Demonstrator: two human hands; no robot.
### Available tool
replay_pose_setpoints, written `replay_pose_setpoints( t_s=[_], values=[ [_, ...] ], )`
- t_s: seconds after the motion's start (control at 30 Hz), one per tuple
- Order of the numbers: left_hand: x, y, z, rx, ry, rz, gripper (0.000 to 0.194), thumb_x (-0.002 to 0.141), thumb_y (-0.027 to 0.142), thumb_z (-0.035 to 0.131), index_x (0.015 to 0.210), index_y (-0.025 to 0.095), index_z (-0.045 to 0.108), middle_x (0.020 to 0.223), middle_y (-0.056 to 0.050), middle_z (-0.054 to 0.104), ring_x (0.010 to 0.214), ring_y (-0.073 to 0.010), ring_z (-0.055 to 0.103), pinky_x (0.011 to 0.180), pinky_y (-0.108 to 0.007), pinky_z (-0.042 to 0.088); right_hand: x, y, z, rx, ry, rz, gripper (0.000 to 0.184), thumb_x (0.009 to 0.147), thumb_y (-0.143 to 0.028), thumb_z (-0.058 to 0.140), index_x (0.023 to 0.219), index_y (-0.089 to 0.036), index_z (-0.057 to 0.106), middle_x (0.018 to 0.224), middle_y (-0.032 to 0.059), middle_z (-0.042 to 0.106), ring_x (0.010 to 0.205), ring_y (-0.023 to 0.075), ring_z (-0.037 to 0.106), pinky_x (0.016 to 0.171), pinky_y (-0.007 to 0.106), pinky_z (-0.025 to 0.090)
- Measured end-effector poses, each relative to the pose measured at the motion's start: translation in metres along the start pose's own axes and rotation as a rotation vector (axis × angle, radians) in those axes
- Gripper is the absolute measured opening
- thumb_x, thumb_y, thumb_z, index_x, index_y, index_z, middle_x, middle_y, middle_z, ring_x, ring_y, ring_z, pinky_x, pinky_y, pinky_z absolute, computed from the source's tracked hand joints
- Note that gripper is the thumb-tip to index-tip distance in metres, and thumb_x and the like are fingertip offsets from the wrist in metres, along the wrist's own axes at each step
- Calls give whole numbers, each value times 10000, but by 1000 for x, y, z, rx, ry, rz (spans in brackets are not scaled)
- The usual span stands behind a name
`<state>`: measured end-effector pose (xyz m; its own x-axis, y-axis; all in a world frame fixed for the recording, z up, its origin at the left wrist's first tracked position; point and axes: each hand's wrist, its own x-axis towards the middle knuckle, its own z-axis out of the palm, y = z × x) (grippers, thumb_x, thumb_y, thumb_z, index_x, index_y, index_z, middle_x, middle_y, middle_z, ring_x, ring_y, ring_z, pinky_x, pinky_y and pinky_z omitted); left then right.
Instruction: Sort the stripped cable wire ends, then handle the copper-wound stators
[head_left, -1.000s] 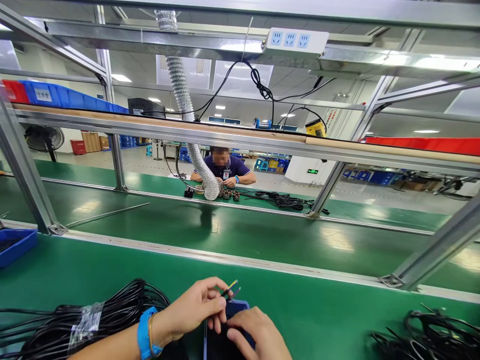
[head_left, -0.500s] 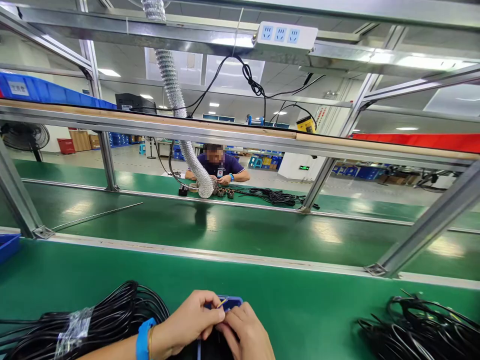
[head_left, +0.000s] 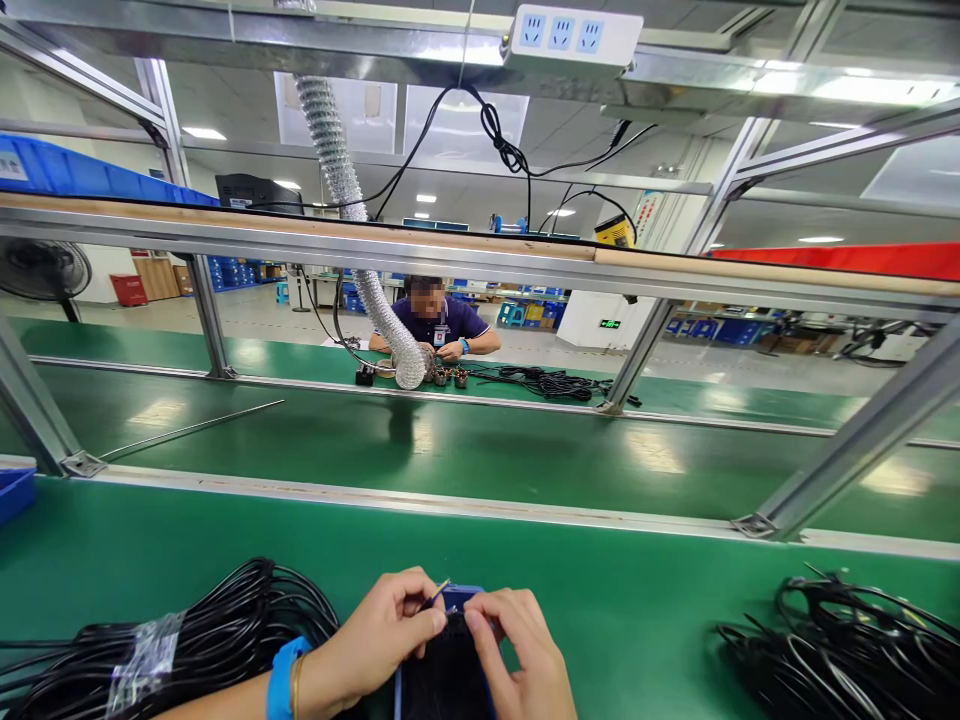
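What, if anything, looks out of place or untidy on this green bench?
The loose black cables at the right look untidy: they sprawl in a tangle, while the taped black bundle at the left lies gathered. Nothing looks spilled.

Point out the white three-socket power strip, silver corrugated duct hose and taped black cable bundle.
White three-socket power strip (head_left: 619,38): head view, front face, right end.
Silver corrugated duct hose (head_left: 383,315): head view, stretch below the shelf.
Taped black cable bundle (head_left: 244,620): head view, loops right of tape.
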<state>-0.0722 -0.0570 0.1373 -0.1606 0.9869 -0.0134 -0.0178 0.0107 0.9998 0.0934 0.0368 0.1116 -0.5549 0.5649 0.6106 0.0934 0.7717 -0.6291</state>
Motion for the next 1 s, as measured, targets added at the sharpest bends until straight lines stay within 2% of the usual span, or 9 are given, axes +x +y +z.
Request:
replay_pose_setpoints(
  t_s=[0.43, 0.67, 0.77, 0.9, 1.0],
  values=[
    [-1, -5, -1, 71, 3, 34, 246, 800, 379, 675, 754, 154, 585, 794, 23, 474, 612, -100, 461, 566, -230, 381, 2, 1, -10, -68, -45, -159, 112, 962, -156, 573, 919, -243, 629, 802, 16, 680, 743, 188, 596, 676, 287, 513],
    [-1, -6, -1, 90, 14, 39, 224, 796, 357, 674, 749, 154, 593, 790, 19, 480, 625, -105, 459, 562, -227, 375, 3, 2, -12, -53, -58, -157, 95, 946, -171, 597, 919, -248, 644, 806, 6, 690, 745, 181, 604, 682, 271, 510],
    [0, -7, -2, 61, 19, 36, 262, 796, 397, 680, 757, 153, 592, 797, 19, 479, 615, -102, 454, 560, -230, 393, 1, 8, -13, -5, -30, -29, 126, 954, -253, 590, 859, -243, 671, 764, 12, 675, 719, 180, 607, 673, 265, 505],
    [1, -9, -2, 28, 13, 24, 282, 790, 415, 690, 753, 155, 586, 796, 19, 486, 617, -101, 454, 560, -230, 406, 3, 24, -15, 163, 34, 323, 331, 916, -495, 587, 763, -216, 678, 698, 25, 640, 640, 183, 590, 601, 262, 490],
    [0, -11, -2, 28, 12, 21, 262, 794, 398, 680, 751, 160, 580, 777, 22, 496, 614, -103, 461, 558, -230, 399, 9, 37, -19, 247, 48, 533, 492, 818, -666, 599, 648, -204, 623, 583, -5, 534, 561, 166, 499, 525, 259, 421]
  ],
)
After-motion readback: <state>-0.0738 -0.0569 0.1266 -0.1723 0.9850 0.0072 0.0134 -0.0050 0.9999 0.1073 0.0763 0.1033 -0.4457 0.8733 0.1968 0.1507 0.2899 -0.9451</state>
